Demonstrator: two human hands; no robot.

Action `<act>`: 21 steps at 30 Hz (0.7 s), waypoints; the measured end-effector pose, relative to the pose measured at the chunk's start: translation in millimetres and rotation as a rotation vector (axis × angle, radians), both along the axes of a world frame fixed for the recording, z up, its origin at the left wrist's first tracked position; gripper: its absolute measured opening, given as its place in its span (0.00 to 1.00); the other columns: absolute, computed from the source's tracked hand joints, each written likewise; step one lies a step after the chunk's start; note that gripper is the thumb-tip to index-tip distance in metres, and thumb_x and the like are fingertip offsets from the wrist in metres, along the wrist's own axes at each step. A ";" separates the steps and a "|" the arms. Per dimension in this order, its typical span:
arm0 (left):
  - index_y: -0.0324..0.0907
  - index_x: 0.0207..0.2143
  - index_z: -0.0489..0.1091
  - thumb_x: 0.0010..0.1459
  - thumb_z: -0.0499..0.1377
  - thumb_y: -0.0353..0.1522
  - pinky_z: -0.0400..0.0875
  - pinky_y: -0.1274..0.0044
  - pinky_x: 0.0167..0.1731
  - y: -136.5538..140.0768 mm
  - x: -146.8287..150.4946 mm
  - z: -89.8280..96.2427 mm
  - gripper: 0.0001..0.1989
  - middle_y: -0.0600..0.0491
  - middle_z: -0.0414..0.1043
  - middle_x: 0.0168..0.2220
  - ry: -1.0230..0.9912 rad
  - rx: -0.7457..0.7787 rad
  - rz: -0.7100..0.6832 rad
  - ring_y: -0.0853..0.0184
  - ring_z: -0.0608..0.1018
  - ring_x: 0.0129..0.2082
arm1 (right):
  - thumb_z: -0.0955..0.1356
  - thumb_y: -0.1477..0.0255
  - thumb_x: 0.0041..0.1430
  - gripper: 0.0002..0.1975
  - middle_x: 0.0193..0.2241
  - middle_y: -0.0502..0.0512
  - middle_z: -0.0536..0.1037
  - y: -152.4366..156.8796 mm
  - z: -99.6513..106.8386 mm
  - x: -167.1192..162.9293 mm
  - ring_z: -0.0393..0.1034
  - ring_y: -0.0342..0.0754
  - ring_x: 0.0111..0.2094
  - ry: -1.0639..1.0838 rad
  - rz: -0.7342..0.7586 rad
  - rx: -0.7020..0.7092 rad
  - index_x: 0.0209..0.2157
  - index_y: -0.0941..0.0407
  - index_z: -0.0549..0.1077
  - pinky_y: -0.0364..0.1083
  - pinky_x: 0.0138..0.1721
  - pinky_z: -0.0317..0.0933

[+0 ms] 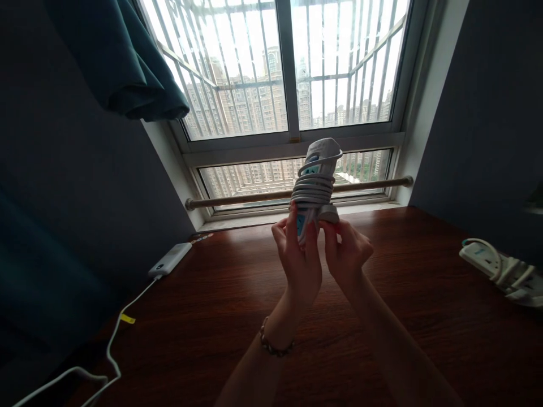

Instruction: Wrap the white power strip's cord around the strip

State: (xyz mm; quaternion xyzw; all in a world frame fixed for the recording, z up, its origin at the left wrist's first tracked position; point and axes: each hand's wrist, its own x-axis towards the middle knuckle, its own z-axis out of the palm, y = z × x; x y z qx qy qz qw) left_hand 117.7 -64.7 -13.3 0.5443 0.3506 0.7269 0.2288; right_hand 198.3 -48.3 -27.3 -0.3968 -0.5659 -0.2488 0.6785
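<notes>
A white power strip (323, 148) with blue-green socket faces is held up in front of the window, tilted nearly upright. Its white cord (313, 189) is wound around the middle in several turns, and one looser loop crosses near the top. My left hand (300, 263) grips the strip's lower end, fingers closed around it. At the strip's lower right, my right hand (348, 249) pinches the cord's plug (328, 213) between thumb and fingers. The plug's prongs cannot be made out.
A second white power strip (483, 257), wrapped in its cord, lies on the brown wooden surface (237, 316) at right. At left rests a white power bank (170, 260) with a cable (112, 345) attached. A metal rail (254, 198) crosses before the window; a blue curtain (127, 68) hangs upper left.
</notes>
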 end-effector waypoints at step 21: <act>0.33 0.44 0.68 0.50 0.64 0.36 0.69 0.70 0.44 -13.0 -30.4 -156.3 0.21 0.41 0.71 0.46 -0.626 -0.737 -0.933 0.59 0.74 0.44 | 0.71 0.58 0.50 0.25 0.41 0.59 0.66 -30.8 -161.7 12.6 0.68 0.52 0.42 0.486 0.641 -0.800 0.42 0.55 0.57 0.50 0.39 0.68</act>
